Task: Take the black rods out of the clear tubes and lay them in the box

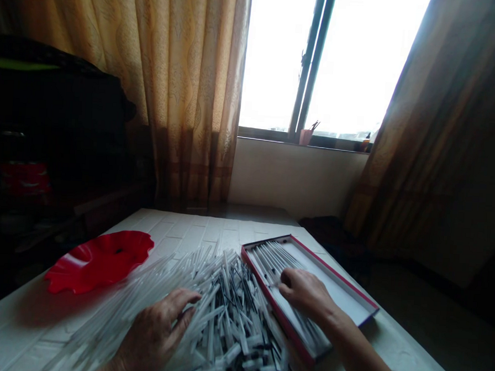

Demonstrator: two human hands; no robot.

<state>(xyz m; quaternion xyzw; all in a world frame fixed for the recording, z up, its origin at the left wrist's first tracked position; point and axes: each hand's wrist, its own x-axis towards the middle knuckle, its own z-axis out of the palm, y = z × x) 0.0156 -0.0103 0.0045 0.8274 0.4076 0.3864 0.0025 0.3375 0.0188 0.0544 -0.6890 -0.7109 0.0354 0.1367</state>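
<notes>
A big heap of clear plastic pens point(208, 311) covers the middle of the white table point(179, 226). My left hand point(157, 330) lies flat on the heap with its fingers stretched out, holding nothing. To the right lies a shallow red-edged box point(361, 299) with several pens lined up along its left side. My right hand point(304, 291) rests inside the box on those pens, its fingers curled down onto them. Whether it grips one I cannot make out.
A red wavy-edged plastic dish point(98, 261) sits at the table's left. Dark bags and furniture point(47, 130) stand at the far left. Curtains point(182, 88) flank a bright window point(333, 57) behind the table. The table's right edge drops to a dim floor.
</notes>
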